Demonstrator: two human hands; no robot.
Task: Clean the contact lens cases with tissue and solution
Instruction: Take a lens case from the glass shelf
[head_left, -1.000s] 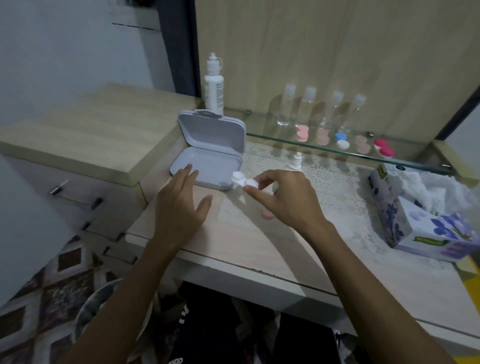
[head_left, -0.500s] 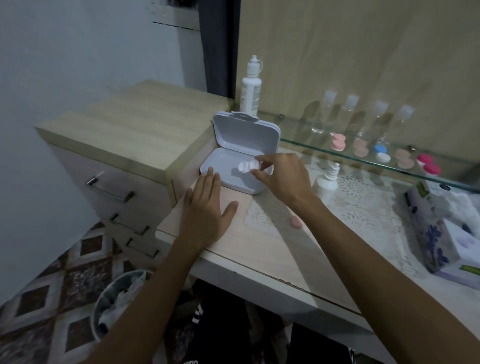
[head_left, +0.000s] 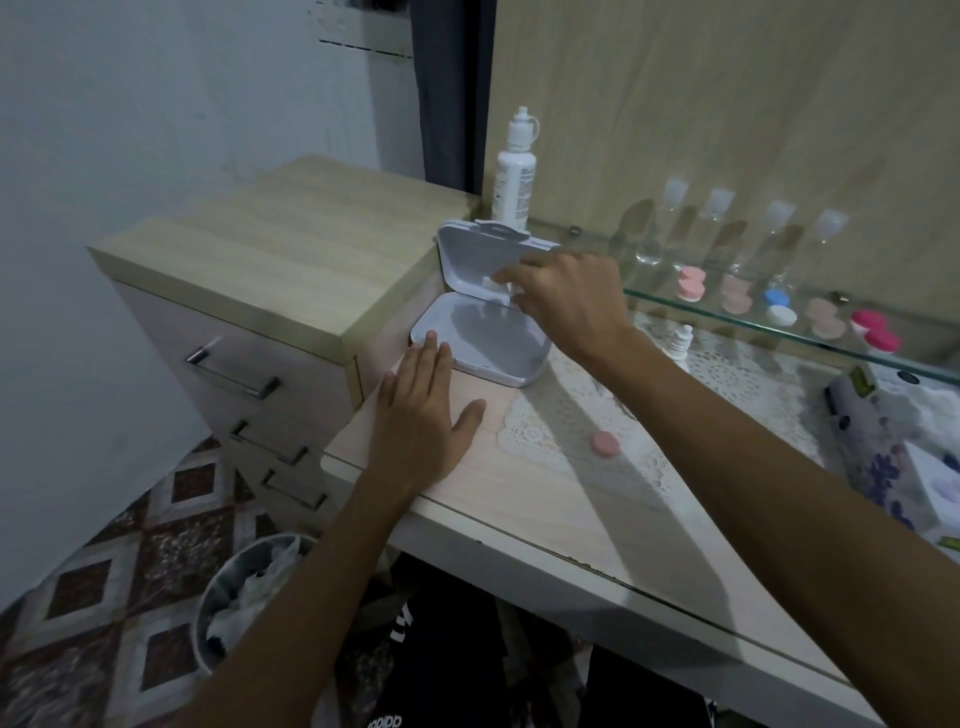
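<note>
Since the earlier frame the right hand (head_left: 566, 301) has carried the white contact lens case (head_left: 496, 285) further over the open grey storage box (head_left: 480, 338), now up against the raised lid, and the view has swung slightly left. The right hand pinches the case between curled fingers; the left hand (head_left: 421, 421) lies flat on the tabletop (head_left: 545, 499), fingers straight, tips touching the box's near rim at 7 o'clock of it. The hands stay apart.

The tabletop is pale wood with a white lace mat (head_left: 571, 415); a loose pink cap (head_left: 605, 445) sits on the mat at 5 o'clock from the box. A solution bottle (head_left: 514, 176) stands at 12 o'clock behind the box. A glass shelf (head_left: 779, 317) at 2 o'clock carries clear bottles and coloured lens cases. A tissue box (head_left: 904, 457) sits at 3 o'clock. A drawer unit (head_left: 260, 291) stands at 9 o'clock, a waste bin (head_left: 244, 597) on the patterned floor below.
</note>
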